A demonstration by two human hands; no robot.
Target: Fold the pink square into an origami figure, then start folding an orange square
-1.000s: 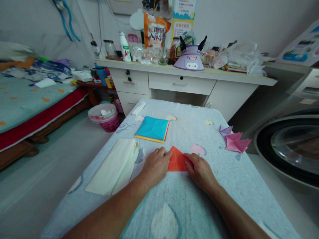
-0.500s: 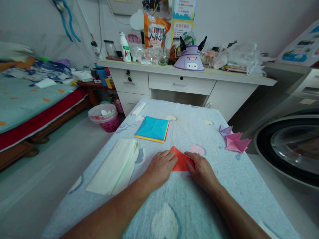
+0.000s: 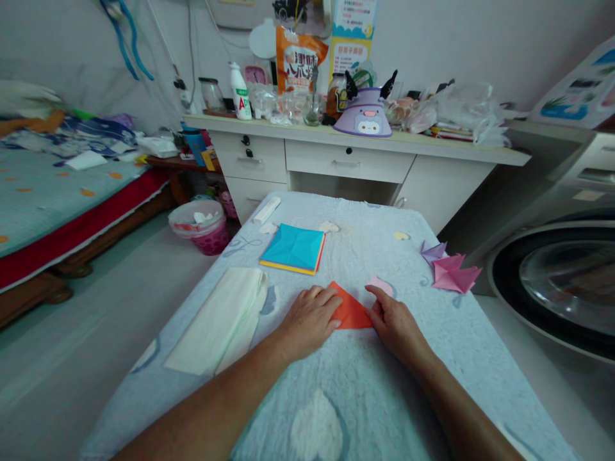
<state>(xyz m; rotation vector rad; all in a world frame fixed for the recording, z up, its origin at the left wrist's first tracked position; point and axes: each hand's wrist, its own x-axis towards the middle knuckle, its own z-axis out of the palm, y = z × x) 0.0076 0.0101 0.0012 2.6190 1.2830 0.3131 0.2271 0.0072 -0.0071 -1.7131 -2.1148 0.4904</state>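
Observation:
A folded piece of orange origami paper [image 3: 354, 312], roughly triangular, lies on the cloth-covered table between my hands. My left hand [image 3: 311, 320] holds its left side, bent fingers over the top and thumb at the near edge. My right hand [image 3: 391, 318] is at the paper's right corner, with the thumb side touching or nearly touching it. Its index finger stretches out above the cloth and the other fingers are partly curled and hidden. Beyond my left hand lies a stack of coloured paper [image 3: 294, 248], blue on top with yellow and red edges.
A folded pale cloth or paper [image 3: 218, 323] lies left of my left arm. Pink folded paper [image 3: 454, 274] and purple folded paper [image 3: 433, 251] sit by the right edge. A small white box [image 3: 267, 210] lies at the far left. A washing machine [image 3: 567, 186] stands right.
My right hand has loosened from the paper's right side, its index finger lifting and straightening away. More of the orange paper's right half shows. My left hand stays on the paper.

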